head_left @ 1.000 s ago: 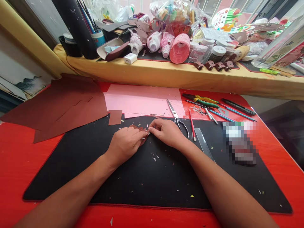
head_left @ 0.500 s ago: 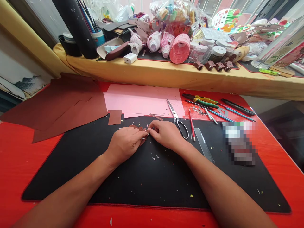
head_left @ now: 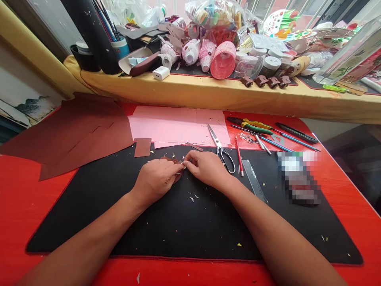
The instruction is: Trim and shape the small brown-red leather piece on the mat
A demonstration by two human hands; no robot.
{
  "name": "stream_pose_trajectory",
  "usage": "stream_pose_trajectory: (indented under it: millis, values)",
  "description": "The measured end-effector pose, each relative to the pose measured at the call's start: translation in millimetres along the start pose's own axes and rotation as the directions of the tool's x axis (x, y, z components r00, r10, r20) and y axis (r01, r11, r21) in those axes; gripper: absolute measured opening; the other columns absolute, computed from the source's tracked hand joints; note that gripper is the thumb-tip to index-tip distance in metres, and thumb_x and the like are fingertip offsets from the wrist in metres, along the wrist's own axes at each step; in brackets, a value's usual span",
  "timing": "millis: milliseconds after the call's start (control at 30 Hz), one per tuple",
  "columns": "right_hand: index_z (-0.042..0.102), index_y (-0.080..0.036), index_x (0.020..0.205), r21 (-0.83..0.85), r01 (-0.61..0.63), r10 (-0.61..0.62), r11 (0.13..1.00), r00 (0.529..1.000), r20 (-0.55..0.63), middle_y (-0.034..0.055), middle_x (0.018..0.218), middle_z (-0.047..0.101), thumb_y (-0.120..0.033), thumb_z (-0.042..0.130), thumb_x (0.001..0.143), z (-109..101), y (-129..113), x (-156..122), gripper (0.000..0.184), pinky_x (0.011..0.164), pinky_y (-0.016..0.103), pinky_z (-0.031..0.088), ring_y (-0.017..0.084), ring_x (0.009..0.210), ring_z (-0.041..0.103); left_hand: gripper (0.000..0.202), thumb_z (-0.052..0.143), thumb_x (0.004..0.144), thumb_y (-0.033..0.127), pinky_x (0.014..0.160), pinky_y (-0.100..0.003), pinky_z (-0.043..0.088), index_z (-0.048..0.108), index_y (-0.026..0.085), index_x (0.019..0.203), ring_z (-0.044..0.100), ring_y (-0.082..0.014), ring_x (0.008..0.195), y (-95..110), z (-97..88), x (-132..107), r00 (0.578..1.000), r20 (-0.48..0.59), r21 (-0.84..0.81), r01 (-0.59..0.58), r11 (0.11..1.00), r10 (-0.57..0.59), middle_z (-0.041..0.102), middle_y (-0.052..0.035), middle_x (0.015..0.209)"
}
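- Your fingertips point(head_left: 187, 163) stay pinched together at the edge of the small brown piece point(head_left: 170, 160). Both hands are closed on it, and I cannot tell what sits between them.
- Your right hand point(head_left: 208, 169) has crept slightly toward your left hand point(head_left: 156, 179). The grip is unchanged, so I judge the fine work is still mid-way.
- The piece rests on the black mat point(head_left: 178, 226), with the scissors point(head_left: 222, 150) just to the right.

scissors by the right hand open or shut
Shut: the scissors lie flat beside the right hand, blades together in a single point.
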State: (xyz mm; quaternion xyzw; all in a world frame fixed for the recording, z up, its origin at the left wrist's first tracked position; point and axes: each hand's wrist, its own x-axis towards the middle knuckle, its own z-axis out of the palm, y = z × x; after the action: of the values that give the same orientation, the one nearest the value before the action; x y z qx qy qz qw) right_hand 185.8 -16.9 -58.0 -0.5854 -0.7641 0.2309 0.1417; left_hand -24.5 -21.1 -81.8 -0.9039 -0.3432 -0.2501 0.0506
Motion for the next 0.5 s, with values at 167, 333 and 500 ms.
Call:
stream_pose_trajectory:
  millis: [167, 333, 500]
  values:
    - [0.074, -0.025, 0.098, 0.039, -0.006, 0.006, 0.999, 1.0, 0.006, -0.0014, 0.079, 0.071, -0.034, 0.062, 0.097, -1.4, 0.9, 1.0, 0.014, 0.06, 0.027, 0.028, 0.015, 0.069, 0.058, 0.023, 0.055, 0.097, 0.02, 0.064, -0.033, 0.046, 0.077, 0.024, 0.103, 0.065, -0.0193, 0.07, -0.3, 0.2, -0.2, 1.0, 0.016, 0.007, 0.004, 1.0, -0.004, 0.07, -0.0003, 0.073]
    - [0.074, -0.024, 0.097, 0.107, -0.025, 0.024, 0.994, 1.0, 0.01, -0.0015, 0.079, 0.071, -0.034, 0.063, 0.096, -3.8, 1.2, 1.3, 0.015, 0.06, 0.026, 0.029, 0.014, 0.07, 0.058, 0.024, 0.053, 0.098, 0.02, 0.066, -0.032, 0.048, 0.077, 0.024, 0.102, 0.066, -0.0181, 0.071, 0.4, 0.3, -0.4, 1.0, 0.017, -0.003, 0.015, 1.0, -0.015, 0.072, -0.0013, 0.076]
    - [0.074, -0.026, 0.099, 0.016, -0.001, 0.001, 1.0, 1.0, -0.004, -0.0007, 0.081, 0.072, -0.035, 0.062, 0.097, -0.1, 0.7, -0.3, 0.015, 0.061, 0.027, 0.029, 0.016, 0.071, 0.06, 0.024, 0.054, 0.098, 0.021, 0.067, -0.03, 0.048, 0.077, 0.025, 0.101, 0.065, -0.0172, 0.07, -0.4, 1.1, -0.6, 1.0, 0.016, -0.013, 0.019, 1.0, -0.019, 0.072, -0.0014, 0.075]
